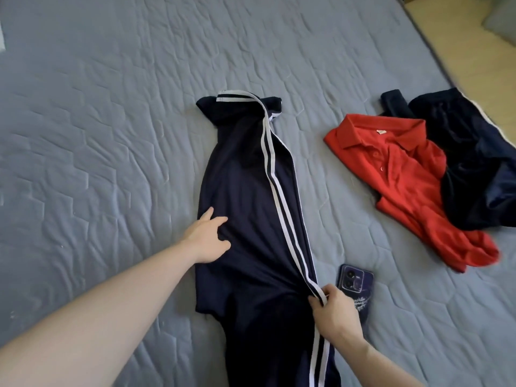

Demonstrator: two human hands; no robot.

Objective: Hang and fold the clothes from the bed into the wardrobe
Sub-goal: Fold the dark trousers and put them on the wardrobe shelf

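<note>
1. A navy garment [245,196] with two white stripes [275,174] down its length lies stretched along the middle of the frame, on a grey-blue quilted bed [97,121]. No brand name or writing shows on it.
2. The left hand [206,237], at centre left, rests on the garment's left edge with fingers loosely spread on the cloth.
3. The right hand [335,314], at lower centre right, pinches the striped edge between thumb and fingers.
4. A dark blue phone [356,286] lies face down just right of the garment, partly hidden behind the right hand. Its case carries a pale scribbled design that cannot be read.
5. At the right of the frame a red polo shirt [402,185] lies open-collared, with a small neck label too small to read.
6. A crumpled dark navy garment [474,169] overlaps the red shirt's right side.
7. Pale wooden floor [460,51] shows at upper right.
</note>
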